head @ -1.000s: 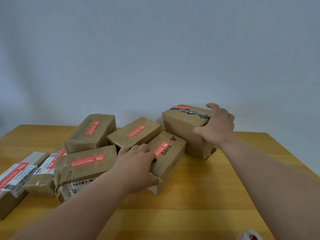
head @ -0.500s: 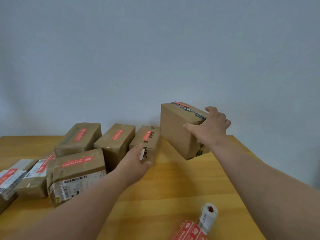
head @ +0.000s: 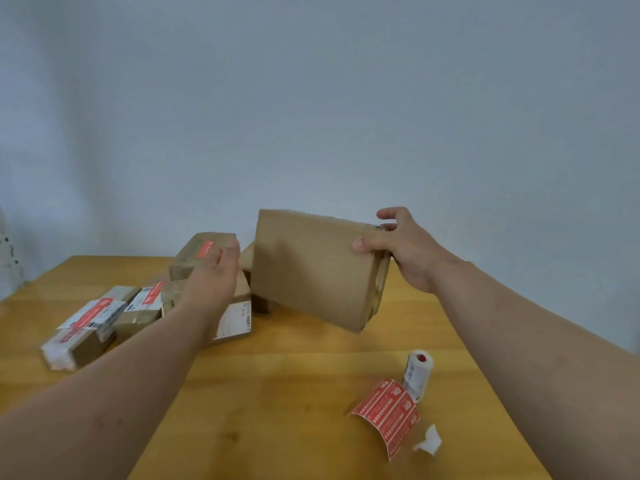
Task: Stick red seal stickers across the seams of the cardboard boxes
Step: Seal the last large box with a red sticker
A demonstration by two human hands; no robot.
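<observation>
My right hand [head: 401, 249] grips a tall cardboard box [head: 311, 268] by its right edge, thumb on the plain face turned toward me, and holds it tilted above the wooden table [head: 277, 393]. My left hand [head: 216, 275] reaches over the cluster of sealed boxes at the left; its fingers lie against a box with a red seal sticker [head: 199, 252], and the image is too blurred to tell a grip. A roll of red seal stickers [head: 417, 374] lies at the right front, its strip [head: 389, 412] unrolled toward me.
Several smaller boxes with red stickers [head: 90, 323] lie in a row at the table's left. A scrap of white backing paper [head: 429, 443] sits by the strip. A plain grey wall stands behind the table's far edge.
My right hand has lifted the tall box off the table and tipped it so a plain side faces me. My left hand has moved from the small box to the one behind it.
</observation>
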